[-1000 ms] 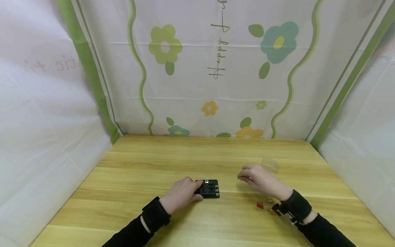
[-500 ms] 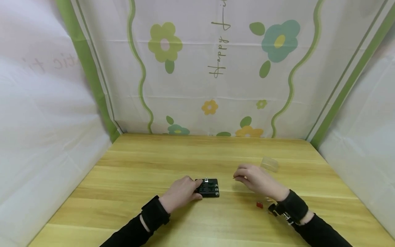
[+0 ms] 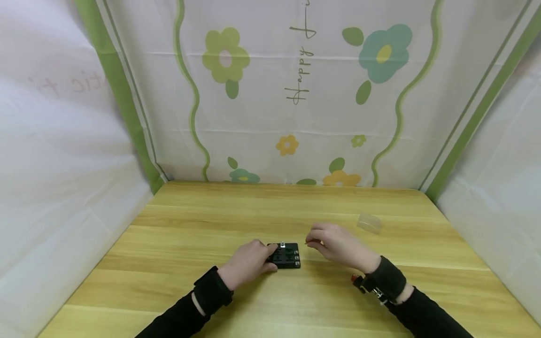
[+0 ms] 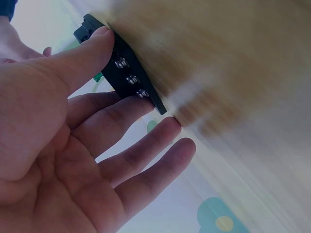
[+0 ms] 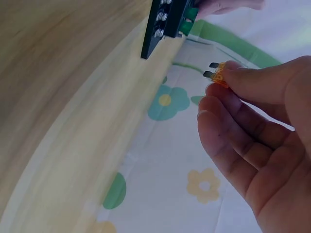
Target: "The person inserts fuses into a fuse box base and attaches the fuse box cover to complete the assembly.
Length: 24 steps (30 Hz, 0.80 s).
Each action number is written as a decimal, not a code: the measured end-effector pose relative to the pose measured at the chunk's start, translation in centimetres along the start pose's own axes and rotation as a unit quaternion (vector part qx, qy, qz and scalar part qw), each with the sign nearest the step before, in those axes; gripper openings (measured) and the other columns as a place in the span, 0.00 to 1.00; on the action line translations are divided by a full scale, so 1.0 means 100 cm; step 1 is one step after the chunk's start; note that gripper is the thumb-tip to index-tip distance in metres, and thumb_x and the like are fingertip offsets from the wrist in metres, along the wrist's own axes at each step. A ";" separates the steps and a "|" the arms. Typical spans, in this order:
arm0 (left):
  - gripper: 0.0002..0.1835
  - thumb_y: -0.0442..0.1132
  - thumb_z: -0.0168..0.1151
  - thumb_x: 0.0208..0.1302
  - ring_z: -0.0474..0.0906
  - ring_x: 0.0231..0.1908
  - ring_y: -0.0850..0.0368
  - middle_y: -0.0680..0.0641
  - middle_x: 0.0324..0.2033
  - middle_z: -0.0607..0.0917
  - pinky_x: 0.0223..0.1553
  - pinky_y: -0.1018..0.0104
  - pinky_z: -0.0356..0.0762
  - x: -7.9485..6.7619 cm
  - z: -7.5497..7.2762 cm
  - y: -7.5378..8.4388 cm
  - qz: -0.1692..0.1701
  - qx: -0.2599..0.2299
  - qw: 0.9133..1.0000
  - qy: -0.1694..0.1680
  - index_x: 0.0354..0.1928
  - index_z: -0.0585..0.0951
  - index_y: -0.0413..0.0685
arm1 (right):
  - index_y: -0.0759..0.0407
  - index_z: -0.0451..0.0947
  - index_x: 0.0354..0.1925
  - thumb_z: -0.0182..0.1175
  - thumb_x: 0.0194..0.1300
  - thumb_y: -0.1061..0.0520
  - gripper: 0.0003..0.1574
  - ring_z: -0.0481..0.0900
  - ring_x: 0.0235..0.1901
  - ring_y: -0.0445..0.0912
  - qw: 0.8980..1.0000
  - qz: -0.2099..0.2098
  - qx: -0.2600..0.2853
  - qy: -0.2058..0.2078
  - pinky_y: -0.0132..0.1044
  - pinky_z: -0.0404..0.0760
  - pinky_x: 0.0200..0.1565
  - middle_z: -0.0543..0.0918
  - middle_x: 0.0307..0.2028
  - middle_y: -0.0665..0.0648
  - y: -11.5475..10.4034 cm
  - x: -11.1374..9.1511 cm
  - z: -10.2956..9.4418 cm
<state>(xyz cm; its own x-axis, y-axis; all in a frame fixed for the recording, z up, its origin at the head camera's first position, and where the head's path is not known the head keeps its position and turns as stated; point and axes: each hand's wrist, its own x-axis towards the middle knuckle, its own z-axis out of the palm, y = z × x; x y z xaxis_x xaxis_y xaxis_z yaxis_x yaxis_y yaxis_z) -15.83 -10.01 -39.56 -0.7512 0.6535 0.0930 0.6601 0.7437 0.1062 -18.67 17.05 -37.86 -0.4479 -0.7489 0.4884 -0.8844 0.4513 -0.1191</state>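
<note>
On the table lies a black fuse block (image 3: 289, 258) with silver screw terminals along its side. My left hand (image 3: 249, 264) grips its left end, the thumb on one face and the fingers on the other, as the left wrist view shows. Green blade fuses (image 5: 188, 22) are seated in the block. To the right of the block, my right hand (image 3: 338, 244) pinches an orange blade fuse (image 5: 221, 75) between thumb and index finger. Its two metal prongs point toward the block, a small gap away.
A clear plastic cover (image 3: 369, 223) rests on the wooden table (image 3: 236, 211) behind my right hand. Beside my right wrist a red fuse (image 3: 354, 278) is partly hidden by the wrist camera. White floral cloth (image 3: 262, 94) walls the back and sides.
My right hand has moved left with the orange fuse, up close to the block. Its wrist now covers most of the loose fuses. The left hand stays on the block.
</note>
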 end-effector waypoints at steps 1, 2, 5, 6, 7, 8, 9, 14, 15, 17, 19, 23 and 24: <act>0.24 0.54 0.64 0.60 0.76 0.32 0.57 0.50 0.28 0.80 0.27 0.67 0.71 0.001 0.000 0.000 0.000 0.001 1.000 0.002 0.53 0.78 0.49 | 0.51 0.81 0.35 0.66 0.58 0.62 0.07 0.73 0.29 0.33 1.000 -0.004 0.000 0.002 0.23 0.70 0.32 0.77 0.32 0.45 -0.001 0.002 0.000; 0.24 0.54 0.64 0.59 0.76 0.31 0.57 0.50 0.28 0.80 0.27 0.67 0.71 0.001 -0.001 0.000 0.001 0.003 1.000 0.003 0.53 0.78 0.49 | 0.52 0.81 0.35 0.66 0.58 0.63 0.07 0.73 0.29 0.33 1.000 -0.008 0.002 0.004 0.24 0.70 0.32 0.77 0.32 0.46 -0.001 0.003 0.001; 0.22 0.54 0.64 0.59 0.76 0.31 0.57 0.51 0.27 0.80 0.27 0.66 0.71 0.002 -0.002 0.001 0.001 0.007 1.000 0.005 0.51 0.78 0.50 | 0.53 0.82 0.35 0.65 0.59 0.62 0.05 0.74 0.29 0.34 1.000 -0.008 -0.001 -0.002 0.24 0.70 0.33 0.77 0.32 0.46 -0.004 0.007 0.002; 0.22 0.54 0.64 0.59 0.76 0.31 0.57 0.51 0.27 0.80 0.27 0.67 0.71 0.002 -0.001 0.001 0.000 0.007 1.000 0.005 0.50 0.78 0.50 | 0.54 0.82 0.35 0.65 0.59 0.62 0.05 0.74 0.29 0.34 1.000 -0.005 -0.002 -0.007 0.24 0.70 0.33 0.77 0.32 0.46 -0.005 0.008 0.003; 0.22 0.55 0.64 0.59 0.76 0.31 0.58 0.51 0.27 0.80 0.27 0.67 0.71 0.002 -0.001 0.001 0.000 0.008 1.000 0.005 0.50 0.78 0.51 | 0.54 0.82 0.36 0.65 0.60 0.61 0.04 0.74 0.29 0.34 1.000 -0.002 -0.004 -0.012 0.24 0.70 0.33 0.77 0.32 0.46 -0.005 0.008 0.004; 0.22 0.55 0.64 0.59 0.76 0.31 0.58 0.51 0.27 0.80 0.27 0.67 0.71 0.002 -0.001 0.001 0.000 0.010 1.000 0.004 0.50 0.78 0.51 | 0.55 0.82 0.36 0.64 0.60 0.61 0.04 0.74 0.30 0.34 1.000 0.001 -0.004 -0.017 0.24 0.70 0.33 0.77 0.32 0.46 -0.006 0.008 0.005; 0.22 0.55 0.64 0.59 0.76 0.31 0.57 0.51 0.27 0.80 0.27 0.67 0.71 0.002 -0.001 0.001 0.000 0.011 1.000 0.004 0.50 0.78 0.51 | 0.55 0.83 0.36 0.64 0.60 0.61 0.04 0.74 0.30 0.34 1.000 0.004 -0.005 -0.022 0.24 0.70 0.33 0.77 0.32 0.45 -0.007 0.008 0.006; 0.23 0.55 0.64 0.59 0.77 0.32 0.56 0.51 0.27 0.80 0.27 0.66 0.72 0.002 0.000 0.001 0.002 0.011 1.000 0.004 0.51 0.78 0.51 | 0.56 0.83 0.36 0.64 0.61 0.61 0.03 0.74 0.29 0.33 1.000 0.008 -0.005 -0.029 0.24 0.70 0.33 0.76 0.32 0.46 -0.010 0.009 0.011; 0.23 0.55 0.64 0.59 0.77 0.31 0.57 0.51 0.27 0.80 0.27 0.66 0.72 0.001 0.000 0.000 0.002 0.010 1.000 0.004 0.51 0.78 0.50 | 0.56 0.83 0.35 0.64 0.61 0.61 0.03 0.73 0.29 0.33 1.000 0.008 -0.005 -0.028 0.23 0.70 0.32 0.76 0.32 0.46 -0.011 0.009 0.011; 0.23 0.54 0.64 0.59 0.76 0.31 0.57 0.51 0.27 0.80 0.28 0.67 0.71 0.001 0.000 0.000 0.003 0.008 1.000 0.003 0.51 0.78 0.50 | 0.56 0.83 0.35 0.64 0.61 0.60 0.03 0.73 0.28 0.33 1.000 0.009 -0.002 -0.028 0.23 0.70 0.32 0.76 0.32 0.46 -0.013 0.011 0.012; 0.23 0.54 0.64 0.59 0.76 0.31 0.57 0.51 0.27 0.80 0.28 0.67 0.71 0.001 -0.001 0.000 0.003 0.008 1.000 0.003 0.51 0.78 0.50 | 0.56 0.83 0.35 0.64 0.61 0.60 0.03 0.72 0.27 0.33 1.000 0.010 0.003 -0.027 0.23 0.69 0.31 0.76 0.31 0.46 -0.016 0.012 0.012; 0.22 0.54 0.64 0.59 0.76 0.31 0.57 0.51 0.27 0.79 0.27 0.67 0.70 0.001 -0.001 0.000 0.002 0.006 1.000 0.001 0.51 0.78 0.50 | 0.56 0.83 0.35 0.65 0.60 0.61 0.03 0.70 0.27 0.32 1.000 0.007 0.004 -0.025 0.23 0.68 0.30 0.75 0.30 0.46 -0.019 0.015 0.014; 0.22 0.54 0.64 0.59 0.76 0.31 0.57 0.51 0.26 0.79 0.27 0.67 0.70 0.001 -0.001 0.000 0.002 0.006 1.000 0.000 0.51 0.78 0.50 | 0.55 0.83 0.34 0.65 0.59 0.61 0.03 0.70 0.27 0.32 1.000 0.006 0.003 -0.027 0.23 0.68 0.30 0.75 0.30 0.45 -0.019 0.015 0.015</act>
<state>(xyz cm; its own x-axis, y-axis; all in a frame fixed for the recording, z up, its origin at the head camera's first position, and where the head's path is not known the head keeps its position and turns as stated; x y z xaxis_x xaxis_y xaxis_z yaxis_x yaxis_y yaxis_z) -15.86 -9.96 -39.42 -0.7481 0.6570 0.0936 0.6636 0.7421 0.0944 -17.85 14.27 -38.19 -0.4645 -0.7685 0.4400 -0.8797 0.4577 -0.1292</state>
